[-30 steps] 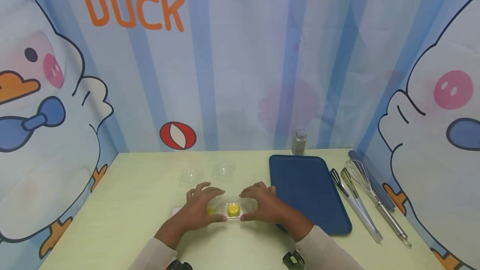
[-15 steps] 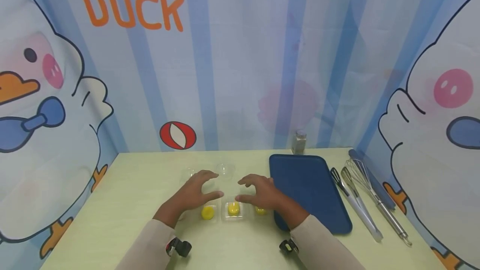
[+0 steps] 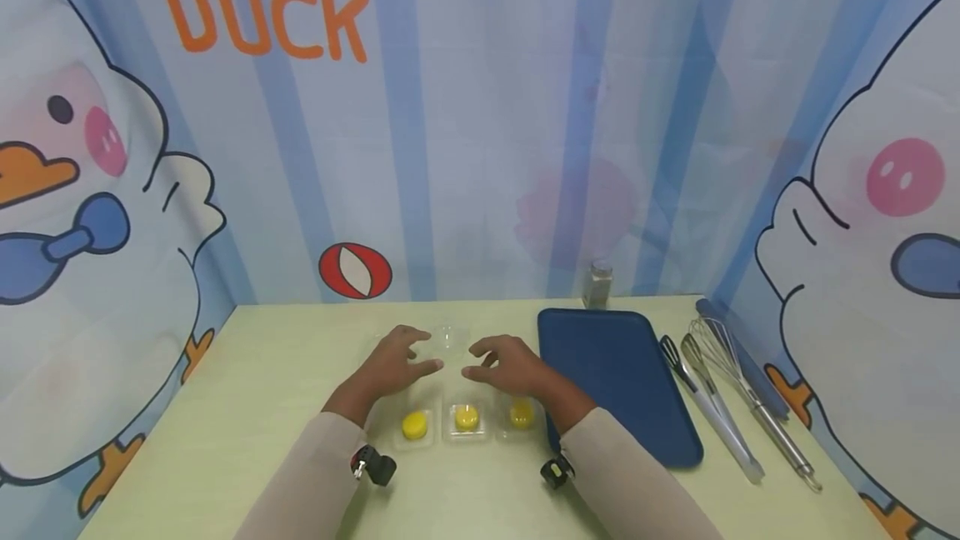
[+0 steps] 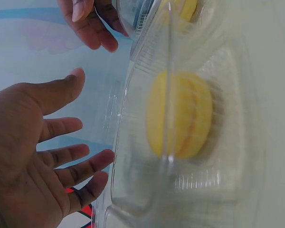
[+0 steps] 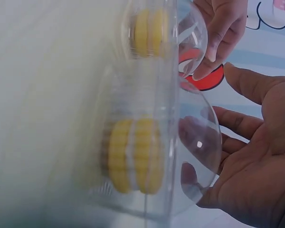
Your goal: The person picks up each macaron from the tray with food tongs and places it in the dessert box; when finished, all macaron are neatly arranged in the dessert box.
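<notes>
Three small clear plastic boxes stand in a row, each holding a yellow macaron: left macaron (image 3: 415,425), middle macaron (image 3: 467,417), right macaron (image 3: 522,413). My left hand (image 3: 393,363) hovers behind the left box, fingers spread and nothing between them. Facing it, my right hand (image 3: 510,367) is held with loosely bent fingers, also holding nothing. Close up in the left wrist view, a macaron (image 4: 180,114) sits behind the box's clear wall. In the right wrist view a clear dome (image 5: 197,142) rises over a box, with right-hand fingers seen through it.
Another clear plastic dome (image 3: 447,338) lies behind the hands. A dark blue tray (image 3: 618,390) is to the right, with tongs (image 3: 720,415), a whisk (image 3: 765,415) and a blue bar beyond it. A glass shaker (image 3: 597,286) stands at the back edge.
Both hands have left the middle box, where they were on either side of it, and moved up and back. All three macarons now show. The boxes stay in their row.
</notes>
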`<control>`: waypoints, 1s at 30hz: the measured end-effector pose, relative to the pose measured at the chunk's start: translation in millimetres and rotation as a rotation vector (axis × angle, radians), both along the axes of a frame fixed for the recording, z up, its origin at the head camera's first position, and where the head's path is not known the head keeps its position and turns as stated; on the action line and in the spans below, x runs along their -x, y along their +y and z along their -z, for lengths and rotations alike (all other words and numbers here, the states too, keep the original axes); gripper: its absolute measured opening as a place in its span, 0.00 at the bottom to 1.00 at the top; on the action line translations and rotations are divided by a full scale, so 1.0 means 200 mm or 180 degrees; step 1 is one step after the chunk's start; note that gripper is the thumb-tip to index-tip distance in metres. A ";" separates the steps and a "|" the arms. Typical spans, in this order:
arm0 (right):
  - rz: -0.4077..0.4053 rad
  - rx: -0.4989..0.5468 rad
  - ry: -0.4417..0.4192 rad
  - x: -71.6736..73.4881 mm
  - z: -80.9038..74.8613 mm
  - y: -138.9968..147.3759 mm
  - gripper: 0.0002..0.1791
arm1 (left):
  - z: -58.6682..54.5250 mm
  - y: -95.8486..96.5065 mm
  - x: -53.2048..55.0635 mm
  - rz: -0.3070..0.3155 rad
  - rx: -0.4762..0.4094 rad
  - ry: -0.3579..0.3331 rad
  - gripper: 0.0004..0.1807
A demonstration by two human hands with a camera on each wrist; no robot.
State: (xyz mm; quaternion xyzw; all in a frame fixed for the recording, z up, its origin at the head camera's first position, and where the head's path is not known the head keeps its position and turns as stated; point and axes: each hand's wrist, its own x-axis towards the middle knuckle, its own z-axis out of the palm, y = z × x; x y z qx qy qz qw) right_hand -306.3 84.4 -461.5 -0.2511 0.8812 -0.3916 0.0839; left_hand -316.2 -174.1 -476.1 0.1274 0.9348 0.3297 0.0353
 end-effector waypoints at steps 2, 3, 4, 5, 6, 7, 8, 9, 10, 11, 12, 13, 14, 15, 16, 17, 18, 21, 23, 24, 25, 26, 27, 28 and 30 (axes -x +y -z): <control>0.0044 -0.0044 -0.0034 0.02 0.00 -0.02 0.30 | 0.00 0.01 0.01 -0.0015 -0.0004 -0.0015 0.37; 0.0060 -0.0061 -0.0045 0.03 0.01 -0.03 0.30 | 0.00 0.01 0.02 -0.0028 0.0003 -0.0019 0.37; 0.0080 -0.0086 -0.0049 0.04 0.01 -0.03 0.30 | 0.00 0.01 0.03 -0.0036 0.0010 -0.0013 0.36; 0.0098 -0.0108 -0.0058 0.05 0.01 -0.04 0.30 | 0.00 0.02 0.04 -0.0044 0.0024 -0.0005 0.36; 0.0110 -0.0133 -0.0061 0.06 0.01 -0.05 0.30 | 0.00 0.02 0.04 -0.0052 0.0046 0.0011 0.36; 0.0122 -0.0154 -0.0066 0.07 0.01 -0.05 0.31 | 0.00 0.03 0.05 -0.0060 0.0068 0.0028 0.36; 0.0131 -0.0170 -0.0077 0.07 0.01 -0.06 0.31 | 0.00 0.03 0.06 -0.0069 0.0081 0.0038 0.36; 0.0134 -0.0182 -0.0087 0.08 0.01 -0.06 0.31 | 0.00 0.03 0.07 -0.0075 0.0101 0.0057 0.35; 0.0137 -0.0196 -0.0099 0.09 0.01 -0.07 0.31 | 0.01 0.04 0.07 -0.0080 0.0118 0.0067 0.35; 0.0135 -0.0208 -0.0115 0.09 0.02 -0.07 0.31 | 0.01 0.04 0.08 -0.0079 0.0148 0.0077 0.35; 0.0132 -0.0212 -0.0142 0.10 0.02 -0.07 0.32 | 0.01 0.04 0.09 -0.0089 0.0169 0.0056 0.35; 0.0132 -0.0212 -0.0176 0.10 0.02 -0.07 0.32 | 0.02 0.05 0.09 -0.0098 0.0180 0.0025 0.36; 0.0124 -0.0220 -0.0202 0.11 0.02 -0.08 0.32 | 0.02 0.05 0.10 -0.0103 0.0199 -0.0007 0.36; 0.0116 -0.0234 -0.0219 0.12 0.03 -0.08 0.33 | 0.02 0.06 0.10 -0.0106 0.0230 -0.0033 0.36; 0.0113 -0.0247 -0.0238 0.13 0.03 -0.08 0.33 | 0.02 0.06 0.11 -0.0108 0.0260 -0.0066 0.36; 0.0108 -0.0256 -0.0257 0.13 0.03 -0.08 0.34 | 0.02 0.06 0.11 -0.0107 0.0283 -0.0089 0.37; 0.0105 -0.0248 -0.0286 0.14 0.04 -0.08 0.35 | 0.02 0.07 0.11 -0.0115 0.0293 -0.0129 0.37; 0.0090 -0.0243 -0.0359 0.15 0.05 -0.09 0.36 | 0.03 0.08 0.12 -0.0086 0.0307 -0.0140 0.37; 0.0066 -0.0218 -0.0414 0.16 0.05 -0.09 0.37 | 0.02 0.08 0.13 -0.0066 0.0301 -0.0146 0.37; 0.0055 -0.0204 -0.0443 0.16 0.05 -0.09 0.38 | 0.02 0.08 0.13 -0.0059 0.0300 -0.0152 0.38; 0.0042 -0.0207 -0.0456 0.16 0.05 -0.09 0.38 | 0.02 0.08 0.13 -0.0047 0.0308 -0.0143 0.37; 0.0030 -0.0197 -0.0458 0.16 0.05 -0.09 0.39 | 0.02 0.08 0.13 -0.0042 0.0313 -0.0150 0.38; 0.0021 -0.0182 -0.0472 0.16 0.05 -0.09 0.39 | 0.02 0.08 0.13 -0.0040 0.0313 -0.0155 0.38; 0.0011 -0.0183 -0.0464 0.16 0.05 -0.09 0.39 | 0.02 0.08 0.13 -0.0037 0.0315 -0.0156 0.38; 0.0010 -0.0180 -0.0463 0.17 0.05 -0.10 0.39 | 0.02 0.08 0.13 -0.0046 0.0307 -0.0175 0.38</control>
